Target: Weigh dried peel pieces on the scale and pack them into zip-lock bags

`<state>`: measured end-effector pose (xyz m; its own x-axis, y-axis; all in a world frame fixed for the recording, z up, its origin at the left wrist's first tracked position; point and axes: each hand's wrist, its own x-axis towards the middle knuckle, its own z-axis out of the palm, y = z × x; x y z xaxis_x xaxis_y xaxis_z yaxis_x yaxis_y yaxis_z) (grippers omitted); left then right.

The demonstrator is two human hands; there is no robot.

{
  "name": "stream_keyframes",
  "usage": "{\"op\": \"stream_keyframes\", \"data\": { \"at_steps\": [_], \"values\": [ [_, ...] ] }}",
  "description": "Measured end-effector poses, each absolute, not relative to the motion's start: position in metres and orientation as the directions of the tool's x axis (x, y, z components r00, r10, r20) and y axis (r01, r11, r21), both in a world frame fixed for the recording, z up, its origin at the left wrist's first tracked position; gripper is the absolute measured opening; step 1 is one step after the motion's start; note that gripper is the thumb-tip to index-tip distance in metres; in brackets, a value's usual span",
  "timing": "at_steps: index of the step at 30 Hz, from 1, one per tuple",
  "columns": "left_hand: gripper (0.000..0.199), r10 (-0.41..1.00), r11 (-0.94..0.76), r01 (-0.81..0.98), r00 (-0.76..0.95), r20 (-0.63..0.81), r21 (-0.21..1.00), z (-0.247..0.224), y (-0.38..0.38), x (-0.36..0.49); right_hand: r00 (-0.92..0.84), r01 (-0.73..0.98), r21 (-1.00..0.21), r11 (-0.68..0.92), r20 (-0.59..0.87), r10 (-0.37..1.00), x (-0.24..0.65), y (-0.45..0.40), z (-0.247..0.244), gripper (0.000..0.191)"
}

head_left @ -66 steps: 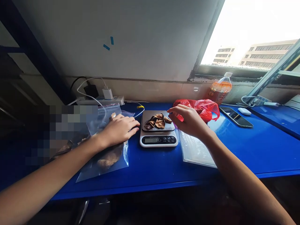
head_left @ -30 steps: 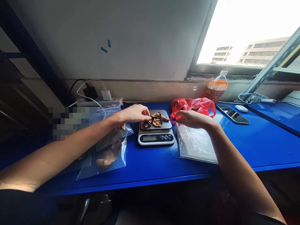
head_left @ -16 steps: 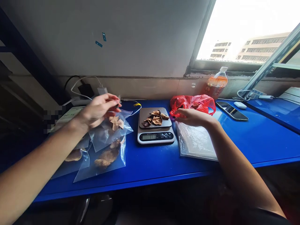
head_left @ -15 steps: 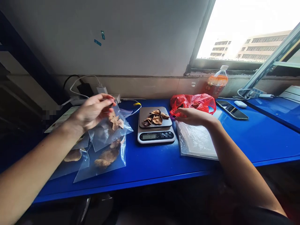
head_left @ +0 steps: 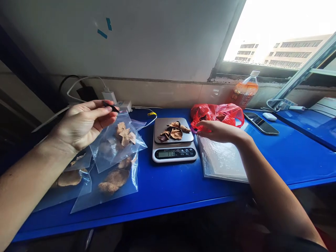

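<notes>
My left hand (head_left: 85, 122) is raised at the left, pinching a small dark piece of dried peel (head_left: 111, 106) between thumb and fingers. Below it lie clear zip bags (head_left: 105, 155) with pale brown dried peels (head_left: 125, 134) inside. Several curled dried peels (head_left: 176, 134) rest on the steel plate of a digital kitchen scale (head_left: 173, 153), whose display is lit. My right hand (head_left: 222, 132) hovers at the front of a red plastic bag (head_left: 217, 112), fingers stretched leftward. Its fingertips are partly hidden. Under that wrist lies a stack of clear plastic bags (head_left: 223, 161).
An orange-labelled bottle (head_left: 246, 90) stands behind the red bag. A phone (head_left: 261, 123) and a white earbud case (head_left: 269, 116) lie to the right. White cables and a power strip (head_left: 123, 105) run along the wall. The blue table (head_left: 168, 196) ends near me.
My left hand has moved left and slightly down in view, and the dark peel now shows more plainly. My right hand stays by the red bag. The peels on the scale look unchanged.
</notes>
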<state>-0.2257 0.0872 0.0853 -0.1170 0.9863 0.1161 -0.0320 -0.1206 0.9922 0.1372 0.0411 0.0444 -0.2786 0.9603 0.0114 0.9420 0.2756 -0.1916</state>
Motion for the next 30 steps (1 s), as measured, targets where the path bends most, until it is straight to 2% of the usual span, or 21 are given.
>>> {"op": "stream_keyframes", "data": {
  "at_steps": [6,14,25,30],
  "values": [
    [0.019,0.999,-0.03,-0.052,0.015,0.03,0.998,0.084,0.069,-0.214,-0.281,0.948,-0.171,0.27,-0.043,0.959,0.132,0.037,0.051,0.036],
    [0.013,0.983,-0.082,0.006,0.165,0.08,0.997,0.076,0.061,-0.208,-0.28,0.948,-0.172,0.268,-0.046,0.959,0.128,0.036,0.05,0.035],
    [0.045,0.962,-0.144,0.073,0.242,0.123,0.987,0.062,0.066,-0.208,-0.281,0.95,-0.153,0.272,-0.038,0.959,0.126,0.035,0.05,0.034],
    [0.043,0.952,-0.158,0.119,0.28,0.119,0.98,0.054,0.069,-0.21,-0.293,0.948,-0.138,0.287,-0.026,0.956,0.126,0.035,0.048,0.032]
  ]
}}
